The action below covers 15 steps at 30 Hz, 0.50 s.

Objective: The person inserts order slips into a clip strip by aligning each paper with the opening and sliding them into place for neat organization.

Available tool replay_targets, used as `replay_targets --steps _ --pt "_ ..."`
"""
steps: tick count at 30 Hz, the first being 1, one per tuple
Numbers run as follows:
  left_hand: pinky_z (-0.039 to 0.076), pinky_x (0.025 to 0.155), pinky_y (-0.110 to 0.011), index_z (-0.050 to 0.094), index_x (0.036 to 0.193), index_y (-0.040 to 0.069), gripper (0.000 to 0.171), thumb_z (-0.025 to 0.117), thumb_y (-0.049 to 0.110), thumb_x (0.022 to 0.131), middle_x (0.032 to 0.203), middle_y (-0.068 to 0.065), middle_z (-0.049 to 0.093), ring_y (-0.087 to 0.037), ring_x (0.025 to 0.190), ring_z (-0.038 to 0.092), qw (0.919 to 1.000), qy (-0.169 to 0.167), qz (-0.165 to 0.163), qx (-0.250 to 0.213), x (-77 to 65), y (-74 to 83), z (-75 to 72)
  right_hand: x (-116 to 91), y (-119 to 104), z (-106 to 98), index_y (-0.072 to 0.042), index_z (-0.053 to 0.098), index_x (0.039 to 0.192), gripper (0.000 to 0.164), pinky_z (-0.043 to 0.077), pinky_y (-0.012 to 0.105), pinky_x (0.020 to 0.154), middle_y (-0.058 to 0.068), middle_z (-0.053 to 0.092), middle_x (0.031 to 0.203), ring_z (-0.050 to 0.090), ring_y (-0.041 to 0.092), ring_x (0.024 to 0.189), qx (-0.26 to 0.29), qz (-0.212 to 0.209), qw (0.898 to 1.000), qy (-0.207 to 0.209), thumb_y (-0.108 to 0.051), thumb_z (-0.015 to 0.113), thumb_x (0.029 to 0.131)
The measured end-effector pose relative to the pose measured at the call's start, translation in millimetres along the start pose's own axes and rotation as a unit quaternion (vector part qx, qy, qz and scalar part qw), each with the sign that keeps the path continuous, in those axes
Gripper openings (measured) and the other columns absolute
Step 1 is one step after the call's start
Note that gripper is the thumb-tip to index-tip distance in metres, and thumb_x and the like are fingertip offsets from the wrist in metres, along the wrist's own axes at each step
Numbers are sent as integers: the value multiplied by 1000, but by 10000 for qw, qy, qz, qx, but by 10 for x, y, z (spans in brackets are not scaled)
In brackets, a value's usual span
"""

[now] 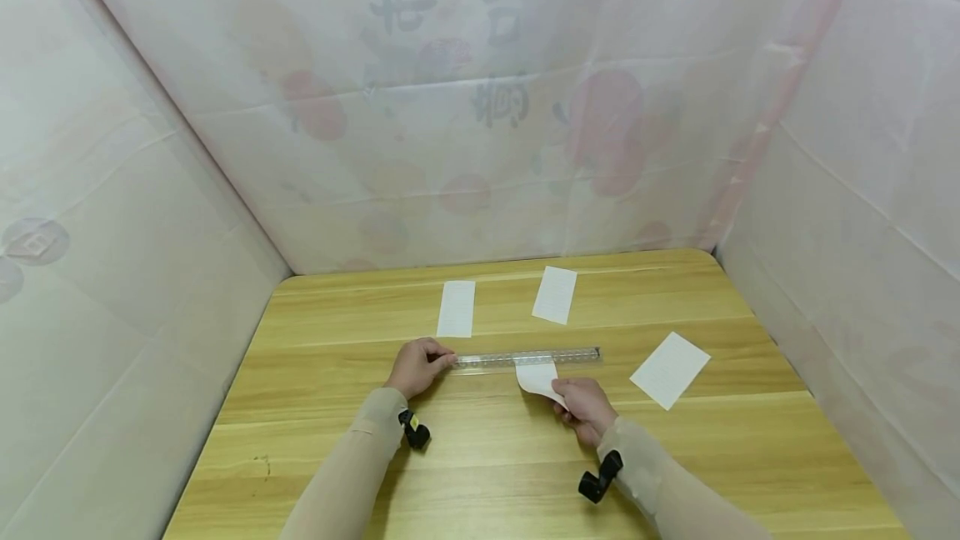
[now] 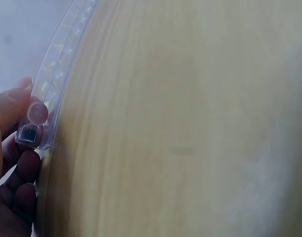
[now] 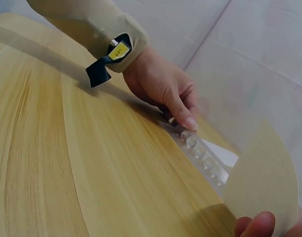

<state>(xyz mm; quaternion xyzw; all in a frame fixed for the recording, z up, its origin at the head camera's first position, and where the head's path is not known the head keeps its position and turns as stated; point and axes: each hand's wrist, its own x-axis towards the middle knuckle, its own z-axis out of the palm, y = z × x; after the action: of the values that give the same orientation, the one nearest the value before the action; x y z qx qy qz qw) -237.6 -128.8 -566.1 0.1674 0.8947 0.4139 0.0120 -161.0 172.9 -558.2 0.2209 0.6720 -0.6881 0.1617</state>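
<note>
My left hand [image 1: 417, 367] pinches the left end of a clear plastic ruler [image 1: 495, 360], which lies across the table from left to right. In the left wrist view the thumb and fingers of this hand [image 2: 12, 133] grip the ruler's end [image 2: 37, 116], where round shapes run along the strip. My right hand [image 1: 585, 407] pinches the near end of a white paper sheet [image 1: 534, 375]. The sheet bends upward, and its far end meets the ruler; whether it lies under it I cannot tell. In the right wrist view the raised paper [image 3: 264, 173] hides part of the ruler [image 3: 202, 155].
Behind the ruler lie a lined paper sheet [image 1: 456, 308] and a second lined sheet [image 1: 555, 295]. Another sheet [image 1: 671, 370] lies turned at an angle to the right. The wooden table [image 1: 480, 473] is bounded by cloth hangings [image 1: 480, 190] at the back and sides.
</note>
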Motion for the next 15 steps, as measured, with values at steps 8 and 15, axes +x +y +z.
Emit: replay_targets --steps 8,15 --pt "51 75 -31 77 90 19 12 69 28 89 88 8 67 -11 83 61 10000 -37 -65 64 -3 -25 16 -20 11 -24 14 51 125 36 36 20 49 9 59 77 49 11 57 51 19 10000 -62 -11 50 99" --pt "51 76 -32 77 90 20 12 70 30 89 87 10 67 -10 82 61 9998 -50 -166 46 22 -33 18 15 -23 -96 9 60 114 38 41 22 49 6 68 82 57 10 60 334 159 9977 -575 -26 54 99"
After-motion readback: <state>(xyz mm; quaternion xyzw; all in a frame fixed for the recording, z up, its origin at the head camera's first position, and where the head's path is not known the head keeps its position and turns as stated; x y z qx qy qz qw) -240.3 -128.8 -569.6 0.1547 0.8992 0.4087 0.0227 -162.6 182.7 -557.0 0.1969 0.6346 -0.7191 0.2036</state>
